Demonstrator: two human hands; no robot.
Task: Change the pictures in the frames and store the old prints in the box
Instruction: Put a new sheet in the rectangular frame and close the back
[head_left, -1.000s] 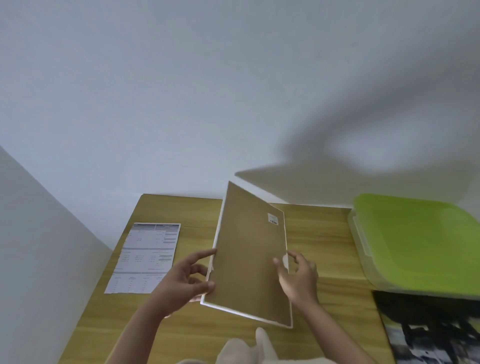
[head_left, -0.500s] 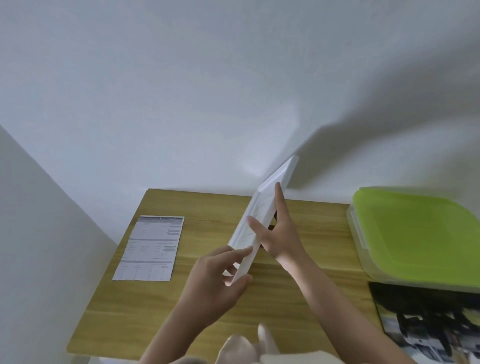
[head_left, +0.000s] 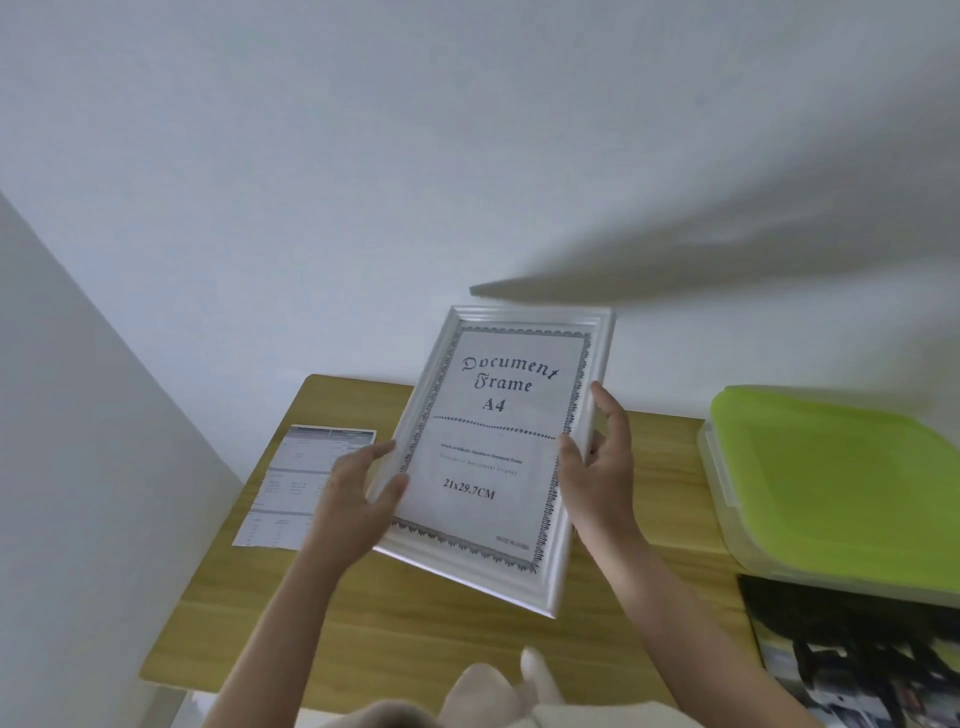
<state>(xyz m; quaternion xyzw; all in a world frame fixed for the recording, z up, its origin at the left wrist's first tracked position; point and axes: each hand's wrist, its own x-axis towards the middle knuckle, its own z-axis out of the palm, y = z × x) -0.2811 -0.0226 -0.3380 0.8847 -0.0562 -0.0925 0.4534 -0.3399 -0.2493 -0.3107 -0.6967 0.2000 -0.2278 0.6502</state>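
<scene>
Holding a white document frame (head_left: 493, 457) up in front of the camera, both hands on it, glass side facing me. From my remote seat I read the insert sheet (head_left: 493, 441) behind the glass: "Document Frame A4" and "21x29.7CM" inside an ornate dark border.

Left hand (head_left: 353, 499) grips the frame's left edge near the lower corner; thumb lies across the front moulding, fingers (head_left: 382, 451) curled round the edge. Right hand (head_left: 597, 483) grips the right edge about halfway up; thumb on the front, one finger straight up along the outer side, the others behind the frame where I cannot see them.

Frame is tilted, top leaning away and to the right, lower right corner lowest. It is lifted clear of the wooden worktop (head_left: 415, 639), not touching it.

On the worktop, left of the frame: a printed sheet (head_left: 296, 488) with tables, lying flat, its right part hidden by the left hand. Far right: a clear plastic box (head_left: 727, 499) with a green lid (head_left: 841, 478), lid on. Just in front of the box, a dark photo print (head_left: 857, 654) lies flat, cut off by the picture edge.

Plain white wall (head_left: 363, 156) behind.
</scene>
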